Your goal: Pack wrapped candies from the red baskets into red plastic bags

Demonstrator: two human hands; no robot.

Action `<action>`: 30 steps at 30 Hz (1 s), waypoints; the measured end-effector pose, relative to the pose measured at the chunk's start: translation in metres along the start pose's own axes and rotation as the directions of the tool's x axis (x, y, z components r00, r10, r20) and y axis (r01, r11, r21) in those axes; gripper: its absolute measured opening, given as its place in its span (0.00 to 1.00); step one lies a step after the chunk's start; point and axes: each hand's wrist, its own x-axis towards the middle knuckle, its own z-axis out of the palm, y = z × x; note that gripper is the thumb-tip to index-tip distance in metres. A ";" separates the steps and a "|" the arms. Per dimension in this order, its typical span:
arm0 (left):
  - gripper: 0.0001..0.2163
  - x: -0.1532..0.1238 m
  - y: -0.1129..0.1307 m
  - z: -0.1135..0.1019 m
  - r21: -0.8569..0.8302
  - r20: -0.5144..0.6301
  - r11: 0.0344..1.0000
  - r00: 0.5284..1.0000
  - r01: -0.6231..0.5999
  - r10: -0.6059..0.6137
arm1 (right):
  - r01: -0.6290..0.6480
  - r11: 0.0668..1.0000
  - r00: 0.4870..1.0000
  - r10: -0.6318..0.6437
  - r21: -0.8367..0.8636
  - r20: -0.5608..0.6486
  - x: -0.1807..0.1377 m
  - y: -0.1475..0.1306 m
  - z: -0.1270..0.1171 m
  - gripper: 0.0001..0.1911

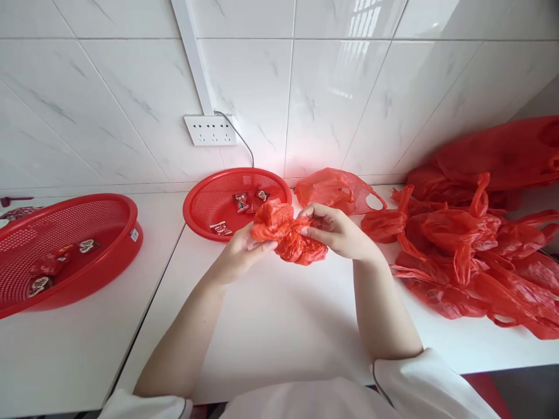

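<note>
Two hands are closed on one crumpled red plastic bag (288,233), which is held just above the white table (279,331), in front of the small red basket (208,195). The bag is pinched from below and from the left by the left hand (238,253), thumb and fingers drawn together on the film. Its upper right edge is gripped by the bent fingertips of the right hand (338,233). Neither hand is slack, and both grasp the same bag.

The step in hand is judged to be the working of the bag between the fingers: the film is bunched into a lump, and no mouth or handle can be made out. Whether anything is inside cannot be told.

A few wrapped sweets (241,202) are seen in the small basket just behind the bag, and more sweets (87,245) lie in the large red basket (109,262), well apart on the left. One loose bag (332,189) lies just behind the right hand, and a heap of red bags (463,256) is spread on the table to the right.

A fine pinch is called for by the next move, since the thin layers cling together. An edge would have to be found and rubbed apart by the fingertips, with the bag kept clear of the basket rim. A hard pull could tear the film.
</note>
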 end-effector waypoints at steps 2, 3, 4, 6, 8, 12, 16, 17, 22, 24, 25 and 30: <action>0.20 0.002 -0.001 -0.003 -0.137 -0.103 0.991 0.995 -0.002 -0.012 | 0.009 0.999 0.998 -0.006 0.051 -0.058 0.003 0.002 0.005 0.10; 0.20 0.003 -0.001 -0.007 -0.193 -0.171 0.981 0.985 -0.008 -0.025 | 0.014 0.998 0.996 -0.008 0.068 -0.092 0.004 0.003 0.005 0.11; 0.21 0.003 0.000 -0.011 -0.235 -0.225 0.972 0.973 -0.011 -0.043 | 0.018 0.997 0.991 -0.008 0.073 -0.132 0.005 0.005 0.003 0.11; 0.23 0.003 0.004 -0.020 -0.268 -0.287 0.963 0.955 -0.009 -0.071 | 0.020 0.998 0.977 -0.006 0.061 -0.214 0.005 0.006 -0.001 0.11; 0.24 0.001 0.008 -0.028 -0.250 -0.309 0.968 0.947 0.010 -0.090 | 0.022 0.999 0.962 -0.008 0.049 -0.273 0.005 0.006 -0.005 0.11; 0.24 -0.003 0.015 -0.034 -0.181 -0.356 0.984 0.933 -0.009 -0.057 | 0.081 0.994 0.933 -0.051 0.068 -0.356 0.005 0.006 -0.006 0.11; 0.20 -0.006 0.021 -0.038 -0.125 -0.383 0.988 0.923 -0.086 0.032 | 0.100 0.995 0.942 -0.089 0.015 -0.325 0.006 0.006 -0.001 0.11; 0.20 -0.006 0.021 -0.039 -0.111 -0.379 0.990 0.925 -0.087 0.038 | 0.088 0.995 0.931 -0.101 -0.051 -0.351 0.006 0.006 0.001 0.11; 0.16 -0.001 0.015 -0.031 -0.134 -0.406 0.983 0.912 -0.128 0.064 | 0.001 0.839 0.816 -0.315 -0.544 -0.485 0.005 0.001 0.026 0.15; 0.15 0.000 0.011 -0.021 -0.169 -0.399 0.975 0.915 -0.142 0.064 | 0.128 0.831 0.903 -0.323 -0.541 -0.282 0.004 -0.001 0.043 0.21; 0.14 0.000 0.010 -0.016 -0.179 -0.384 0.974 0.922 -0.135 0.057 | 0.179 0.857 0.938 -0.297 -0.482 -0.180 0.004 -0.001 0.052 0.26; 0.12 -0.003 0.006 -0.006 -0.096 -0.338 0.992 0.940 -0.076 0.040 | 0.078 0.983 0.983 -0.104 -0.167 -0.150 0.008 0.004 0.073 0.32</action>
